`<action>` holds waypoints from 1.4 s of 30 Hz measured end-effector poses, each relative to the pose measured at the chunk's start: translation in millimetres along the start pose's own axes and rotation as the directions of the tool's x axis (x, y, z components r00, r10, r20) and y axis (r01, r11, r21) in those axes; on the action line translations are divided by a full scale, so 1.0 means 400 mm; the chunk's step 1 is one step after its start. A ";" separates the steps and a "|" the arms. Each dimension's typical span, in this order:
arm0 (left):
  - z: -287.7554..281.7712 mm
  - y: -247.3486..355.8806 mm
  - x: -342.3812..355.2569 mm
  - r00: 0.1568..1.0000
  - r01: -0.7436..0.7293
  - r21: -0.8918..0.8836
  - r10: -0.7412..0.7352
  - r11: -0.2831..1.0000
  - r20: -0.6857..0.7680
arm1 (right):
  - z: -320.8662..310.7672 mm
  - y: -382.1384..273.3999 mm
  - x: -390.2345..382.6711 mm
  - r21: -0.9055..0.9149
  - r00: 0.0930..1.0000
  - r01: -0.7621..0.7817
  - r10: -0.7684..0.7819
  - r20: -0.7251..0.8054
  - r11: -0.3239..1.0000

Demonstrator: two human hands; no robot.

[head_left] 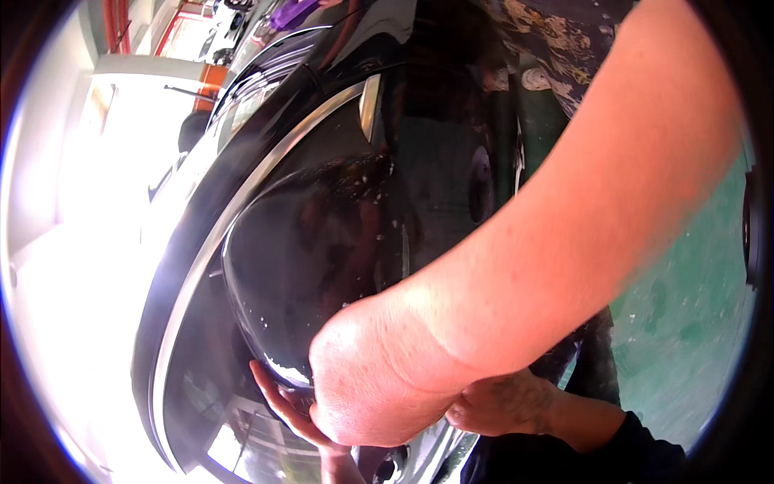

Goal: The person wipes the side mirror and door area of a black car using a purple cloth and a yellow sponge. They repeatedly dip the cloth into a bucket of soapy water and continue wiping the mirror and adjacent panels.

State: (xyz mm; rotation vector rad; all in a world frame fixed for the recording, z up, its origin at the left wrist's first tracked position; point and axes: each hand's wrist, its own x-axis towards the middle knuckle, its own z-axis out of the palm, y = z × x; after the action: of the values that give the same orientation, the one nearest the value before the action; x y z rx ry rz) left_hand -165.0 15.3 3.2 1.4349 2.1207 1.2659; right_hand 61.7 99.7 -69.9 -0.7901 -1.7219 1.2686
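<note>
A glossy black car side mirror housing (pixel 298 258) fills the middle, with a white scuffed patch and small pale specks near its near edge. Coming up from the lower edge, my left hand (pixel 294 415) lies against that near edge with stretched fingers; its palm is partly covered. My right hand (pixel 504 403), below a dark sleeve, is closed at the lower right; what it holds, if anything, is hidden. Another person's bare forearm (pixel 556 218) crosses from the upper right, and that person's bent hand (pixel 371 379) rests at the housing between my hands.
Behind the mirror runs the black car's side window with a silver trim strip (pixel 197 266). The green floor (pixel 677 347) shows at right. Patterned dark clothing (pixel 556 40) is at the upper right. A purple item (pixel 292 14) and a bright, overexposed area lie beyond the car.
</note>
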 end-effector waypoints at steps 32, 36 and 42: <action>0.198 -0.057 -0.100 0.882 -0.201 -0.795 -0.248 0.572 -0.401 | -0.446 0.304 -0.599 -0.379 0.382 -0.738 0.808 0.448 0.559; 0.301 0.003 -0.088 0.674 -0.219 -0.431 -0.184 0.875 -0.716 | -0.673 0.413 -0.722 -0.693 0.382 -0.175 0.696 0.607 0.700; 0.444 0.049 -0.081 0.497 0.157 0.278 0.167 0.948 -0.852 | -0.792 0.365 -0.628 -0.803 0.277 -0.260 0.838 0.470 0.536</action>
State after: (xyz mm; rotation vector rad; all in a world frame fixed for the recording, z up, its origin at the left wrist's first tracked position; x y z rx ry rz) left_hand -23.5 79.5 -90.9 0.9190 3.0910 2.0349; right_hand 459.4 63.8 -229.1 -1.4817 -2.9156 1.8383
